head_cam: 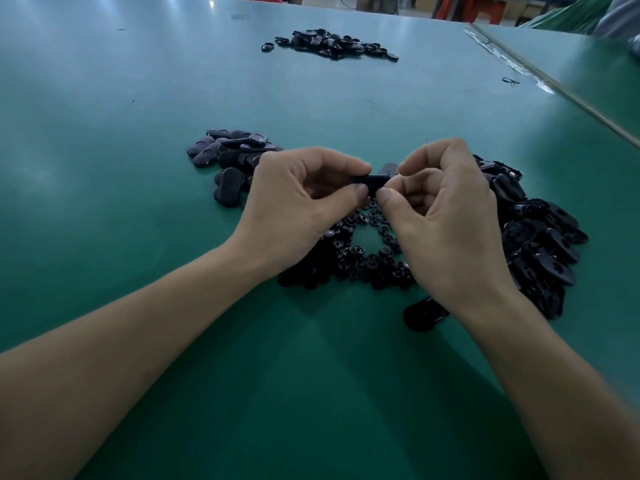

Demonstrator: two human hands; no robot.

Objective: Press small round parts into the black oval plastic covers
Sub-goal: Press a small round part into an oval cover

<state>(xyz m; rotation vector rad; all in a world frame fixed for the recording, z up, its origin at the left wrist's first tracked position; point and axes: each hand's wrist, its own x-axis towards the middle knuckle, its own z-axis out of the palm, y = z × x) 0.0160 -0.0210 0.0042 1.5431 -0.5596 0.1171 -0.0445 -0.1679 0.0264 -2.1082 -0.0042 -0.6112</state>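
1. The fingers [358, 192] of both hands meet above the middle of the green desk [138, 202]. Thumb and forefinger of the left hand [298, 199] and of the right hand [446, 216] are curled in tight, pinching a single black oval cover [370, 181] by its two ends, its long edge towards the person's body, held clear of the desk.
2. Whether a round part sits in that cover cannot be told, as the thumbs and the angle hide its face.
3. Directly below the hands lies a loose heap of small round parts [360, 258], all black, spread in a rough ring with a bare patch of green at its centre.
4. To the left, partly hidden behind the left knuckles, is the left heap of covers [228, 157], smooth domed sides mostly upward.
5. To the right, a larger right heap of covers [540, 237] runs from behind the right knuckles down past the wrist — many of them hollow side up.
6. A lone cover [422, 313] lies on the desk just beside the right wrist, partly tucked under it.
7. Well apart, across the desk, sits a far heap [332, 45] of black parts.
8. At the right edge a seam [540, 77] divides this desk from a neighbouring green surface — a small black scrap [510, 81] lies near it.
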